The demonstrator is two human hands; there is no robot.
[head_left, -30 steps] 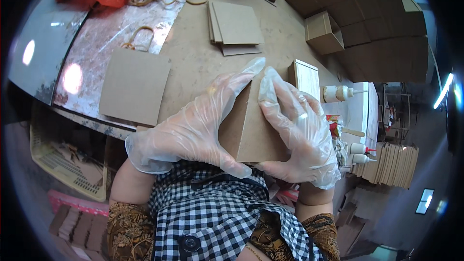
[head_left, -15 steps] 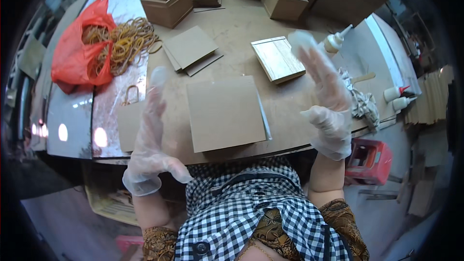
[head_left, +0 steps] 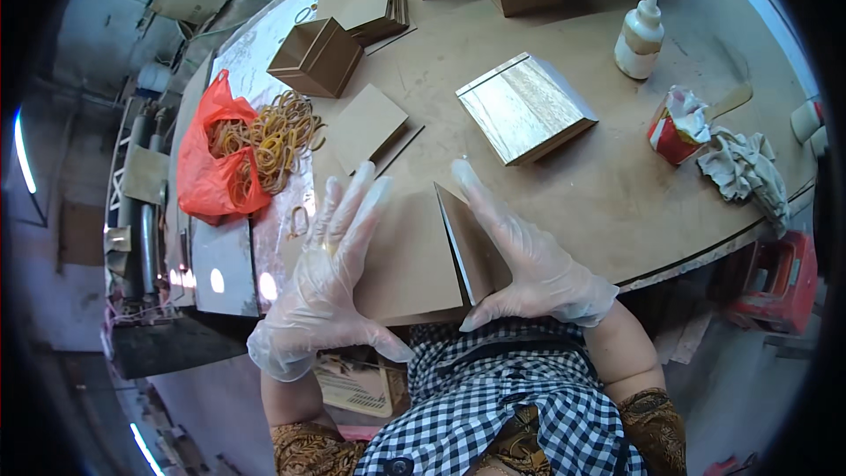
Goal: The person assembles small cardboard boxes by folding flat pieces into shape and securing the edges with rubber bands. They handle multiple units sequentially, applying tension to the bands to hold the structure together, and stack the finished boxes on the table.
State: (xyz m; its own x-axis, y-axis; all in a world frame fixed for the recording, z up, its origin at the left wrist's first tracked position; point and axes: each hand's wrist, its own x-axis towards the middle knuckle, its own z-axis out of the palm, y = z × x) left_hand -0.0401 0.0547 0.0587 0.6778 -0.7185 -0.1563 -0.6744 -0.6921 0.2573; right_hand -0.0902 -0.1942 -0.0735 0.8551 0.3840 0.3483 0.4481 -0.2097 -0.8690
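A square brown board lies at the table's near edge, in front of me. Along its right side a second brown panel stands tilted, with a thin pale edge between the two. My left hand, in a clear plastic glove, is at the board's left side with fingers spread and thumb out. My right hand, gloved alike, is by the tilted panel's right side, fingers stretched and thumb near its lower corner. Both hands are open; whether the palms press on the panels I cannot tell.
Beyond my hands sits a wood-grain box. At left are a red plastic bag with rubber bands, loose panels and an open box. A glue bottle, red container and rag are at right.
My hands have come closer together, left hand moving right and right hand moving left and nearer, to either side of the board. The right-hand panel now shows more. The view has shifted.
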